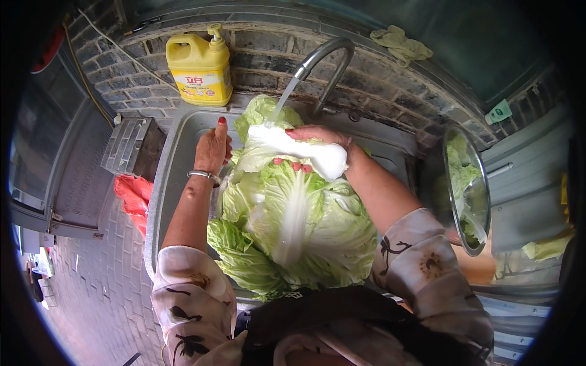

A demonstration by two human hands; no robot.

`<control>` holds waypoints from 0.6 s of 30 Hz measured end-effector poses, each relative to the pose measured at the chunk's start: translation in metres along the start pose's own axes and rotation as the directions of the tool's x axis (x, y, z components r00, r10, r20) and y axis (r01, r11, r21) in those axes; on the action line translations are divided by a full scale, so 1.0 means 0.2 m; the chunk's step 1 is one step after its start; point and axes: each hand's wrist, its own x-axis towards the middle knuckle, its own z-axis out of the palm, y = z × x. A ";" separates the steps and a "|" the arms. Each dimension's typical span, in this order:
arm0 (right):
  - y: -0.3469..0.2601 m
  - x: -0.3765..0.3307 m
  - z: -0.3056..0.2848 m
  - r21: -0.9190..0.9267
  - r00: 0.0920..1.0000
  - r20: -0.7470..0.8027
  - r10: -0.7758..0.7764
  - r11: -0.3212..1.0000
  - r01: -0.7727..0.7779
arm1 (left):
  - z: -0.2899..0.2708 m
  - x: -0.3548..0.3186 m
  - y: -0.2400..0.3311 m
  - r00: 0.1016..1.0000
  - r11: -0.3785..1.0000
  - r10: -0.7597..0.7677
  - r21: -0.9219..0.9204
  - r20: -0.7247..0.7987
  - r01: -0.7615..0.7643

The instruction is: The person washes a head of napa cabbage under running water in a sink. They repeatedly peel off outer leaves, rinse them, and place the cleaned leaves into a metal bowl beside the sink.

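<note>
Right hand pinching, thumb on top and fingertips showing underneath, I hold a napa cabbage leaf by its thick white rib in the head view. Its long axis slants across in front of me: the broad white base points to 4 o'clock, the frilled green end to 10 o'clock. From my right hand, the leaf lies mainly at 9 o'clock, reaching out of the grip. From my left hand it lies at 3 o'clock, just beside; that hand has its thumb raised and fingers curled, and I cannot tell whether they touch the leaf. Water runs from the curved metal faucet at 12 o'clock onto the green end. At 6 o'clock, a heap of large cabbage leaves sits in the sink. A yellow pump jug stands at 11 o'clock; at 3 o'clock, a steel bowl holds torn greens.
</note>
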 end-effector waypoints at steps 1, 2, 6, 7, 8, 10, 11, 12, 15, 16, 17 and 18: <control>0.01 0.03 0.02 -0.012 0.999 0.007 -0.039 0.999 0.039 | -0.01 -0.02 -0.04 0.991 0.996 -0.090 -0.019 0.096 0.092; 0.01 0.06 0.03 -0.057 0.996 0.048 -0.081 0.995 0.084 | -0.02 -0.05 -0.06 0.981 0.992 -0.118 -0.030 0.156 0.125; 0.04 0.19 0.03 -0.080 0.986 0.103 -0.130 0.987 0.138 | 0.04 -0.10 -0.06 0.978 0.890 0.121 -0.456 0.171 -0.030; 0.03 0.22 0.02 -0.077 0.985 0.065 -0.162 0.983 0.166 | 0.05 -0.11 -0.04 0.973 0.852 0.193 -0.514 0.128 -0.101; 0.02 0.25 0.01 -0.075 0.981 0.026 -0.194 0.978 0.195 | 0.06 -0.12 -0.02 0.962 0.805 0.262 -0.568 0.082 -0.171; 0.00 0.29 0.05 -0.084 0.958 -0.084 -0.274 0.960 0.267 | 0.07 -0.14 0.03 0.953 0.706 0.303 -0.679 0.032 -0.202; 0.00 0.30 0.06 -0.095 0.935 -0.160 -0.318 0.947 0.306 | 0.10 -0.15 0.04 0.977 0.721 0.192 -0.688 0.088 -0.080; -0.02 0.31 0.10 -0.109 0.906 -0.225 -0.358 0.934 0.341 | 0.11 -0.16 0.04 0.987 0.722 0.078 -0.691 0.138 0.040; -0.04 0.34 0.17 -0.071 0.855 -0.296 -0.426 0.902 0.425 | 0.23 -0.21 0.03 0.949 0.688 0.037 -0.696 0.314 0.204; -0.03 0.37 0.15 -0.077 0.821 -0.282 -0.497 0.864 0.497 | 0.27 -0.24 0.03 0.921 0.715 0.089 -0.668 0.380 0.207; -0.01 0.39 0.13 -0.082 0.781 -0.268 -0.565 0.821 0.566 | 0.30 -0.27 0.04 0.885 0.742 0.136 -0.638 0.445 0.207; 0.01 0.41 0.09 -0.051 0.800 -0.214 -0.561 0.824 0.564 | 0.31 -0.31 0.05 0.882 0.731 0.164 -0.655 0.443 0.193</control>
